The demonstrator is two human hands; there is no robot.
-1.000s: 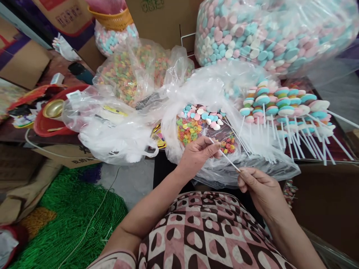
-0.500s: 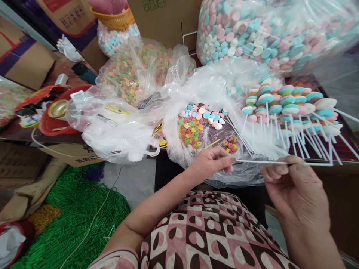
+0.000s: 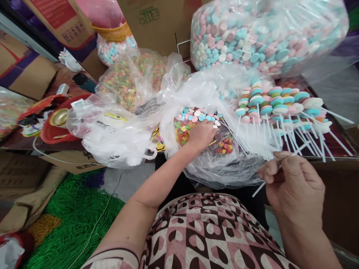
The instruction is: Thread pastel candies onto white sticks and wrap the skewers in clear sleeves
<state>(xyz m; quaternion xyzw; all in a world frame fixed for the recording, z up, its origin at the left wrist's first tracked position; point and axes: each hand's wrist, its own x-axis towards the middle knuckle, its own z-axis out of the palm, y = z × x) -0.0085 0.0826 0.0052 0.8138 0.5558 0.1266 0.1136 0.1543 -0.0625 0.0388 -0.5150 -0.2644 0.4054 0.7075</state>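
Observation:
My left hand (image 3: 202,135) reaches over the opened plastic bag, its fingertips at the white marshmallows (image 3: 216,123) on the near edge of a pile of pink, blue and white ones. Its fingers point down and are partly hidden, so I cannot tell whether they have closed on one. Below and beside it lie ring-shaped gummies (image 3: 182,133) in several colours, and a smaller heap of red and orange gummy rings (image 3: 225,145). My right hand (image 3: 293,179) is closed, pinching a thin white stick (image 3: 258,189) that slants through its fingers.
Finished candy skewers (image 3: 280,108) lie stacked at the right, sticks toward me. Loose white sticks (image 3: 235,136) rest by the gummies. A big marshmallow bag (image 3: 266,37) and a gummy bag (image 3: 143,74) stand behind. Left are a red basin (image 3: 47,130) and green cords (image 3: 75,216) below.
My left hand has let go of the stick's end and moved up and left onto the marshmallows. My right hand keeps the stick, which has tilted from level to slanting.

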